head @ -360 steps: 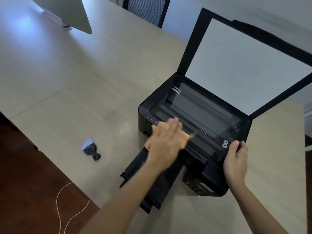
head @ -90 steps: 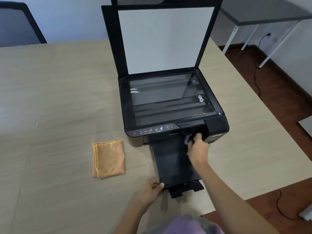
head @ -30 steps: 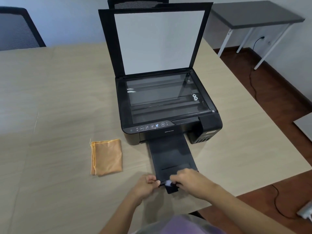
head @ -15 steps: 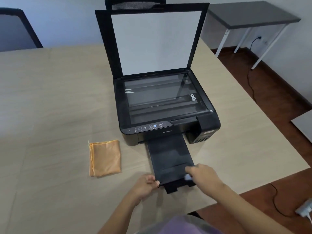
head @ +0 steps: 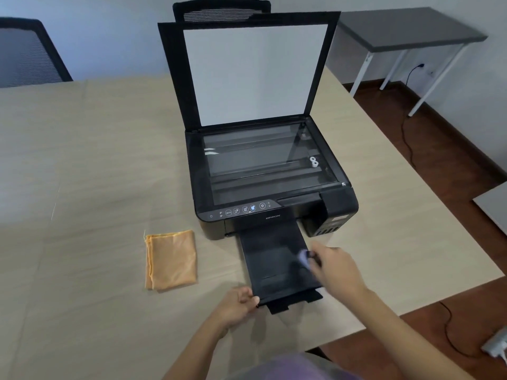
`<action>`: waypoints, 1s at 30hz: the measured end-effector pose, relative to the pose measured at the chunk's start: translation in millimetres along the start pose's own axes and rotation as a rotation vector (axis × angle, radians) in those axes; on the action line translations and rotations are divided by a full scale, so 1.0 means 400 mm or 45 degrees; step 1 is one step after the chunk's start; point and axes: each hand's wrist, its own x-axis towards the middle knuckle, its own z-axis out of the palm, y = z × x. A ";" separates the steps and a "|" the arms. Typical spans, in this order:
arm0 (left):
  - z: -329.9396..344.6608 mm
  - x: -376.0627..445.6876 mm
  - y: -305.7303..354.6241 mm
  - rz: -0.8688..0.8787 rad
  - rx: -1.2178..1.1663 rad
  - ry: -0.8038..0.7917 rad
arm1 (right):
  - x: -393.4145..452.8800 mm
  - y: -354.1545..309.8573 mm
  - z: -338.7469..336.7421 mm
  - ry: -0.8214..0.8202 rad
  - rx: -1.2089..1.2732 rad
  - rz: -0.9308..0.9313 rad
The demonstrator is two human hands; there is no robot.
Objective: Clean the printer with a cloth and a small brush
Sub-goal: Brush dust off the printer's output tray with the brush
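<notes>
A black printer (head: 340, 204) stands on the wooden table (head: 96, 165), its scanner lid (head: 255, 72) raised and the glass bare. Its black output tray (head: 271, 259) is pulled out toward me. My right hand (head: 337, 267) is shut on the small brush (head: 305, 257), whose pale bristles rest on the tray's right side. At the tray's near left corner, my left hand (head: 236, 305) pinches the edge. The orange cloth (head: 171, 259) lies folded on the table, left of the tray, with no hand on it.
Two dark mesh chairs (head: 27, 53) stand behind the table. A grey side table (head: 411, 31) with white legs is at the back right. Black cables (head: 406, 127) run over the brown floor on the right. The table's near right edge is close to the tray.
My right hand has carried the brush from the tray's front edge up along its right side. The left hand has stayed on the tray's corner. Earlier the cloth was rubbed on the printer; it now lies on the table.
</notes>
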 end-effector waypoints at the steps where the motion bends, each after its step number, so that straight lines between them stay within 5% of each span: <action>1: 0.000 0.001 -0.001 0.005 0.014 0.005 | -0.004 -0.040 0.011 -0.070 0.125 -0.112; 3: -0.003 0.003 0.000 0.011 0.049 0.000 | -0.015 -0.094 0.057 -0.373 0.151 -0.246; 5: -0.001 -0.002 0.013 0.011 0.098 -0.012 | -0.004 -0.071 0.081 -0.494 -0.007 -0.140; 8: 0.000 -0.007 0.018 0.044 0.193 0.034 | 0.030 0.031 0.053 -0.219 -0.253 0.166; 11: 0.000 -0.011 0.018 0.039 0.175 0.029 | 0.029 0.033 0.038 -0.054 0.036 0.034; 14: -0.006 -0.001 0.000 0.041 0.136 0.016 | -0.016 -0.053 0.073 -0.602 0.187 -0.293; 16: -0.009 0.006 -0.004 0.038 0.116 -0.024 | -0.007 -0.033 0.063 -0.738 0.003 -0.204; 20: -0.008 0.000 0.005 0.015 0.100 -0.007 | 0.051 0.039 -0.027 -0.572 -0.403 0.048; 22: -0.009 0.000 0.003 0.020 0.101 -0.006 | 0.056 -0.002 -0.013 -0.439 -0.136 -0.067; 26: -0.012 0.002 0.004 0.009 0.081 -0.014 | 0.029 -0.034 0.086 -0.516 0.234 -0.120; 30: -0.006 0.006 -0.004 -0.021 0.054 -0.008 | 0.049 0.093 0.058 0.064 0.089 0.264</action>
